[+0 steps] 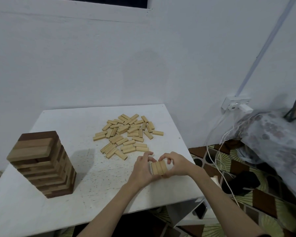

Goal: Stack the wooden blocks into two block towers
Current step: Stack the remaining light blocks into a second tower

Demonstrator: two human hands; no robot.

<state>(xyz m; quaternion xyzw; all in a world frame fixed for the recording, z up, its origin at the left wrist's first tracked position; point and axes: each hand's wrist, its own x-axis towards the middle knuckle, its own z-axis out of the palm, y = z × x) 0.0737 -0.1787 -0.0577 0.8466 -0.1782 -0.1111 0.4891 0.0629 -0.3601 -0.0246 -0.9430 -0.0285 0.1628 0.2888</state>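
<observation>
Three pale blocks [158, 167] are clamped side by side between the left hand [142, 170] and right hand [175, 165], near the table's [58, 211] right edge; ends should be squared flush before release.

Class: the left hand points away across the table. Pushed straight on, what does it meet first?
Probably the scattered pile of light wooden blocks, nearest blocks just beyond the left hand; depth is uncertain.

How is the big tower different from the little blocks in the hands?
The tower stands tall with many layers in dark and light brown; the three blocks form one pale row. The tower stands alone, while the left hand and right hand hold the blocks. Both are wooden.
</observation>
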